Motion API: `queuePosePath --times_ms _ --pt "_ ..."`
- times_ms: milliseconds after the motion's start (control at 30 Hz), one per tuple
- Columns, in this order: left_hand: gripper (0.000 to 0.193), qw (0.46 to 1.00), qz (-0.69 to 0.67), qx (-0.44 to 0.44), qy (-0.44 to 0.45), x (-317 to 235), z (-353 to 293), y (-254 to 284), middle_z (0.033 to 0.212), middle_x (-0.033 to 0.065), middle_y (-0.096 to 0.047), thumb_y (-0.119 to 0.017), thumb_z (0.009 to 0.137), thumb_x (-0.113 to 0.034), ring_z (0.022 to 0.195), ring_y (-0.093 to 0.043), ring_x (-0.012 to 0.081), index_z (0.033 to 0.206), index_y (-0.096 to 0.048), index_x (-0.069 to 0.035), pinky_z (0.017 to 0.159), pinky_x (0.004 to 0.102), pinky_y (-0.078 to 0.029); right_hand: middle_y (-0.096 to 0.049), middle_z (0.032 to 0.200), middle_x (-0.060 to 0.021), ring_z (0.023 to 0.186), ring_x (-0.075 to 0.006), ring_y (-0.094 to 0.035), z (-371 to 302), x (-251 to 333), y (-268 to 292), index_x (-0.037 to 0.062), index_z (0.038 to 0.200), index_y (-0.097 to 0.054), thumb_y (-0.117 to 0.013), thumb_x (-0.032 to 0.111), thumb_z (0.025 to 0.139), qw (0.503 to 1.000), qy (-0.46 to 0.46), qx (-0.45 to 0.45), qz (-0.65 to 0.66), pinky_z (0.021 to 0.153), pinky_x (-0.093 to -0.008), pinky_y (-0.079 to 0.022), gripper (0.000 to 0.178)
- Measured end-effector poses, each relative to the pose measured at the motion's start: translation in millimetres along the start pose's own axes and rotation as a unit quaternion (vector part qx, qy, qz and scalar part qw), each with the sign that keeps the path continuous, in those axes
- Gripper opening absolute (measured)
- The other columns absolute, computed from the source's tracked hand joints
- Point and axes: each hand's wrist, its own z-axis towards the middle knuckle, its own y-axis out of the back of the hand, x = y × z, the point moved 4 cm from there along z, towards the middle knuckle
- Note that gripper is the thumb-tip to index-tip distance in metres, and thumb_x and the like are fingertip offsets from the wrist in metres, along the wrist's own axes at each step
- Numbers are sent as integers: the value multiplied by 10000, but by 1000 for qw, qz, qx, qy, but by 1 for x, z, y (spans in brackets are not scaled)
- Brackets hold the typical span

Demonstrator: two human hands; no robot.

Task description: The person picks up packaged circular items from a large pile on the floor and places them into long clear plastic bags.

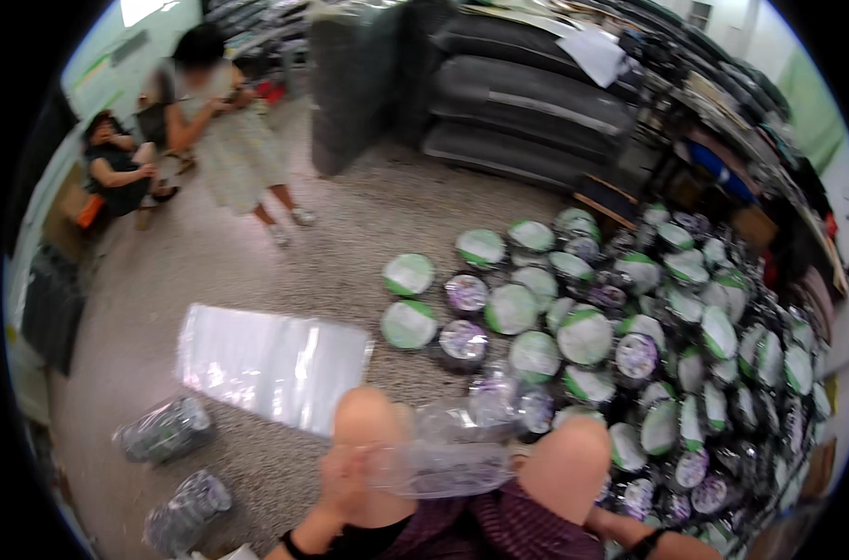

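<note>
A clear plastic bag lies stretched across my lap between my knees. My left hand is closed on its left end, beside my left knee. My right hand is low at the outer side of my right thigh, and its fingers are hidden there. Just beyond the bag is more crumpled clear plastic, blurred, with what it wraps not plain. Close to my right arm stands a big heap of plastic-wrapped round packs with green-and-white or purple tops.
A flat pile of clear bags lies on the floor ahead left. Two wrapped dark bundles lie at the left. Large grey wrapped bales are stacked at the back. One person stands far left; another sits by the wall.
</note>
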Motion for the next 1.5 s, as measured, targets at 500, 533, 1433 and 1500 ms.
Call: queuePosePath --times_ms 500,533,1433,1500 --pt "566 853 -202 -132 463 66 -45 113 1272 164 -509 -481 951 -332 1125 -498 264 1433 -214 -204 818 439 -485 -595 1046 -99 1043 -295 -542 -480 -313 -285 116 1061 -613 -536 116 796 876 -254 376 -161 830 -442 -473 276" --pt "613 838 -214 -169 473 63 -51 148 1314 168 -498 -480 955 -345 1164 -491 266 1471 -175 -215 833 447 -484 -578 1100 -89 1103 -278 -511 -479 -326 -305 118 1087 -613 -533 134 814 881 -216 375 -192 880 -455 -450 285" --pt "286 903 427 -57 4 15 51 29 784 118 -656 -412 912 -102 608 -559 252 955 -682 -20 582 346 -440 -516 1139 -142 1089 -300 -496 -352 -312 -304 34 1131 -492 -652 163 693 901 -101 326 -268 945 -517 -379 485" --pt "268 917 391 -73 -7 11 60 27 776 117 -651 -433 896 -103 607 -554 260 937 -687 -27 593 355 -440 -530 1121 -172 1042 -323 -534 -386 -330 -310 40 1130 -495 -711 194 663 877 -178 367 -254 884 -482 -437 537"
